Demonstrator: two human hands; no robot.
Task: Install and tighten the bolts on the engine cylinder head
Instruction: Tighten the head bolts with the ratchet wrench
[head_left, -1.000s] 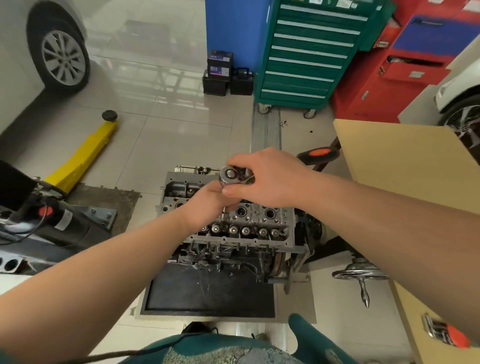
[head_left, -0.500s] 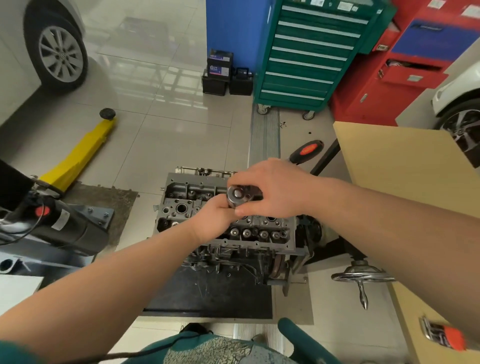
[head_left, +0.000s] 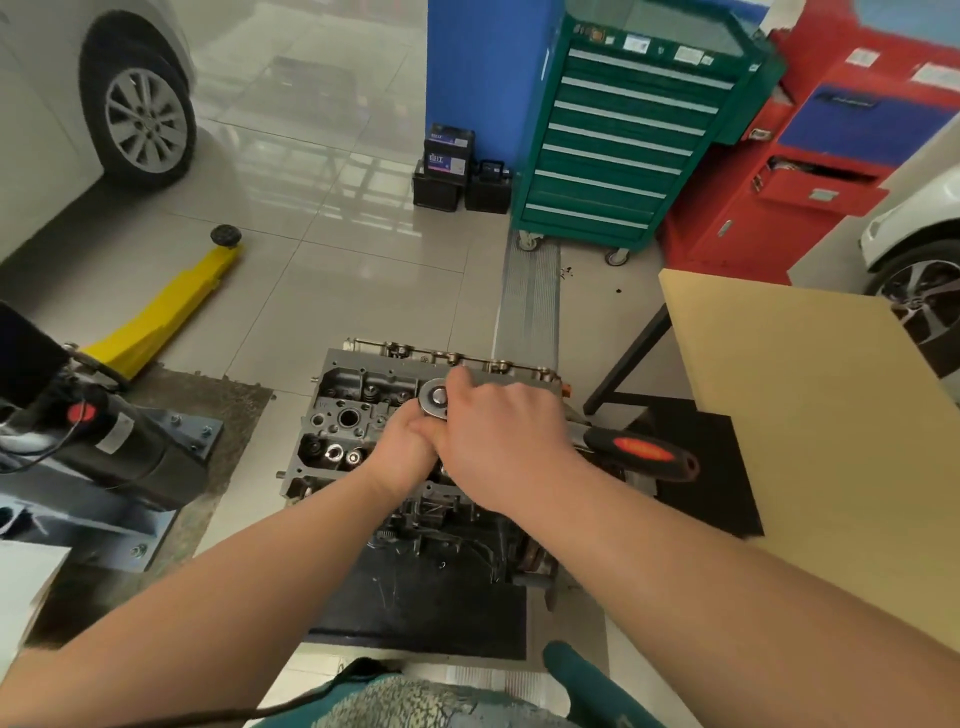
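While seated on its stand on the floor, cylinder head noted beneath both hands: right hand curled over ratchet head, left hand gripping below, presumably steadying the socket on a hidden bolt.

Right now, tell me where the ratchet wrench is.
In the head view the ratchet wrench lies over the cylinder head at centre, gripped by the right hand; its handle points right toward the tan table.

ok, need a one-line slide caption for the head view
Both hands work a ratchet wrench on the engine cylinder head: right hand over the ratchet, left hand gripping beneath it.
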